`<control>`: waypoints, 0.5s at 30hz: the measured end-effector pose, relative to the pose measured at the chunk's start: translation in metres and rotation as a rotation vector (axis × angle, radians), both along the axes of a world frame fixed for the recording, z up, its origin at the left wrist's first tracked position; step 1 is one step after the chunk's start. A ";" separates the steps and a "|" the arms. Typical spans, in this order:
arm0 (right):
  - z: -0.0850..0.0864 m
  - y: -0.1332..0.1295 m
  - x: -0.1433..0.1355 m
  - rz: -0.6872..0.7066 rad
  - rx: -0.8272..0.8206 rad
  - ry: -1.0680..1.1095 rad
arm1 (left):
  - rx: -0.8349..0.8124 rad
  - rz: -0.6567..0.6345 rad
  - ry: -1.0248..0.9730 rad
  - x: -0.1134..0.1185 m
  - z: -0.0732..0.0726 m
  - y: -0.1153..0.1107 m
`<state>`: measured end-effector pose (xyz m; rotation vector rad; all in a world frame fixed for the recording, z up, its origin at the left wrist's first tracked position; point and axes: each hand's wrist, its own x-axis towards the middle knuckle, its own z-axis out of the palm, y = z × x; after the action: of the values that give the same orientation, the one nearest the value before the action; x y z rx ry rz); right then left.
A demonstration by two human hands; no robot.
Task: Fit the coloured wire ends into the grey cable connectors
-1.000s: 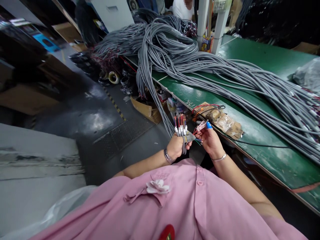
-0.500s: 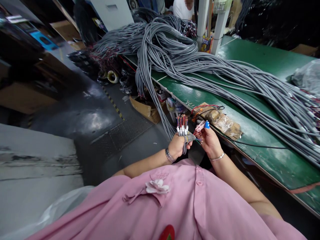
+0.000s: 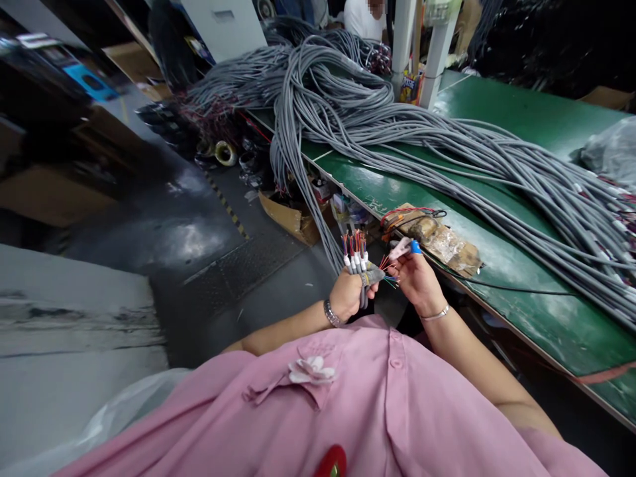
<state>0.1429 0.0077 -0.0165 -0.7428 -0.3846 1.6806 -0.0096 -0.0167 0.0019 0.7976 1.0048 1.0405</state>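
My left hand (image 3: 348,291) is closed round several grey cables (image 3: 355,266), their ends pointing up. Each end has a white band and a tuft of thin coloured wires (image 3: 354,244). A grey cover with a yellow band (image 3: 371,275) lies across the cables, seemingly over my left thumb. Loose red, blue and green wires (image 3: 389,271) fan out beyond its tip towards my right hand (image 3: 415,278). There the fingers are bent beside these wires, with a blue cover (image 3: 415,246) at the thumb and a pale pink piece (image 3: 400,249) at the index finger. Whatever they pinch is too small to tell.
A long heap of grey cables (image 3: 447,146) runs along the green table (image 3: 497,99). By its edge lies a taped brown block (image 3: 442,245) with red and black leads. Below stands a cardboard box (image 3: 283,215). A person in white (image 3: 362,18) is at the back.
My left hand has shifted slightly left with the cables. The right hand has turned a little, and its pink and blue finger coverings are now drawn slightly away from the cable bundle.
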 end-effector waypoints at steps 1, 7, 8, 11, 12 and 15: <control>0.000 0.000 0.000 -0.017 0.002 -0.020 | 0.000 0.011 -0.008 0.000 0.001 0.000; 0.001 0.000 -0.003 -0.051 0.030 -0.085 | 0.010 0.024 -0.032 0.005 0.004 0.004; 0.001 0.000 -0.003 -0.055 0.039 -0.086 | 0.011 0.021 -0.029 0.006 0.003 0.004; 0.001 0.000 -0.005 -0.066 0.064 -0.080 | 0.000 0.017 -0.014 0.008 0.001 0.007; 0.000 0.001 -0.005 -0.071 0.071 -0.077 | -0.004 0.017 -0.009 0.009 0.000 0.007; -0.001 0.002 -0.006 -0.095 0.084 -0.072 | -0.018 0.015 0.006 0.009 -0.003 0.008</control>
<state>0.1368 0.0093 -0.0180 -0.7500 -0.4608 1.5423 -0.0007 -0.0084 -0.0013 0.7797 1.0252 1.0405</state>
